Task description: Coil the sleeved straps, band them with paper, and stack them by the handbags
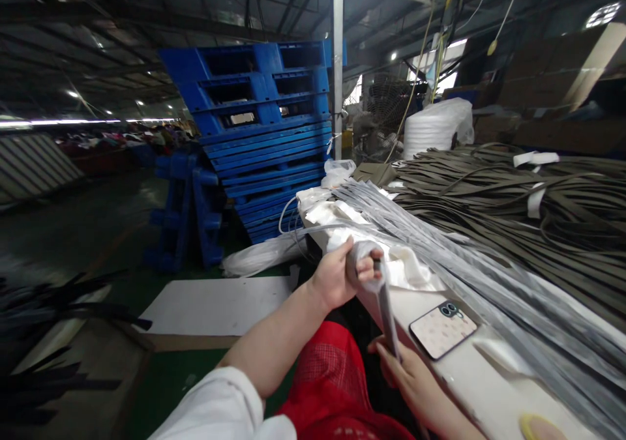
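Head-camera view: a worker's left hand (342, 274) is clenched tight around a grey strip (386, 313), whose upper end loops over the curled fingers (366, 270) and leaves no gap in the fist. From that fist the strip drops straight and taut to the right hand (411, 375), which waits lower and closer to the body. Its thumb and fingers are closed on the strip's bottom end, though the pinch itself is partly hidden by the strip. Both hands work at the near edge of a white table (469, 375).

Just beyond the right hand lies a phone (443, 328), face down on the table with its patterned case showing, close to the strip but not touching it. Behind the left fist sits crumpled white wrapping (405, 267), and past that a long bundle of grey strips (454, 264) runs across the table away from the grip. Farther out on the same side lies a heap of dark olive strips (538, 205). Below the two hands is the worker's red garment (332, 381), and a white sleeve (220, 407) covers the left upper arm. Well beyond the left fist, blue pallets (264, 133) stand stacked on the floor, with a white board (215, 306) lying flat before them.
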Motion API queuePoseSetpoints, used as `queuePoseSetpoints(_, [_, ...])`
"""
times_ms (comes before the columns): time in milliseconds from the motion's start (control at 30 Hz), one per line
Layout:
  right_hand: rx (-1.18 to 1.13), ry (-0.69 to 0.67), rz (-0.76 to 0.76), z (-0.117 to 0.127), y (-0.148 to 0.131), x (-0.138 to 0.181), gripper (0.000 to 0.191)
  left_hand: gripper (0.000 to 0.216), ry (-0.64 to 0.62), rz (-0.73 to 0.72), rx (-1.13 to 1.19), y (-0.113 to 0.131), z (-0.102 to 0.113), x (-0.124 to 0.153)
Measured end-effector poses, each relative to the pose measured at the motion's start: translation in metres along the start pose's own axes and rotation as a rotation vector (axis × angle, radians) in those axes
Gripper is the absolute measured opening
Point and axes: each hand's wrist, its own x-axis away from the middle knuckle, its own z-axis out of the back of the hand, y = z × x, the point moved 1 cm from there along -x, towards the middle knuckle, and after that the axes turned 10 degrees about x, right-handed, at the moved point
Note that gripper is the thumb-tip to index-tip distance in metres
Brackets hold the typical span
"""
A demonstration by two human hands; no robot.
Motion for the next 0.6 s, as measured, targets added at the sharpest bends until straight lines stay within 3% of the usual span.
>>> queuePoseSetpoints(67, [-0.189,-0.145,0.000,-0.003,-0.016,0.010,0.050,0.063,0.047,-0.305,-0.294,-0.004,0.000,-0.002])
queuePoseSetpoints(100, [-0.299,-0.185,0.015,0.001,-0.026,0.015,0.046,0.061,0.044,-0.385,-0.455,-0.012,0.001,-0.002])
queuePoseSetpoints(167, [-0.499,-0.169,0.024,0.020,-0.040,0.021,0.039,0.060,-0.040,-0.394,-0.802,-0.033,0.004,0.001])
queuePoseSetpoints(233, [-0.550,-0.165,-0.024,0.044,-0.044,0.023,0.035,0.056,-0.178,-0.301,-1.148,-0.054,0.008,0.007])
queuePoseSetpoints(300, [-0.454,-0.225,-0.111,0.063,-0.037,0.022,0.036,0.054,-0.284,-0.224,-1.471,-0.066,0.013,0.011])
queuePoseSetpoints(367, [-0.276,-0.262,-0.157,0.076,-0.026,0.021,0.041,0.057,-0.351,-0.090,-1.593,-0.068,0.018,0.011])
queuePoseSetpoints(500, [0.052,-0.283,-0.088,0.084,-0.008,0.020,0.043,0.068,-0.527,0.369,-1.475,-0.065,0.033,0.003])
queuePoseSetpoints(600, [0.126,-0.364,-0.051,0.080,-0.002,0.021,0.041,0.068,-0.543,0.663,-1.207,-0.063,0.045,0.001])
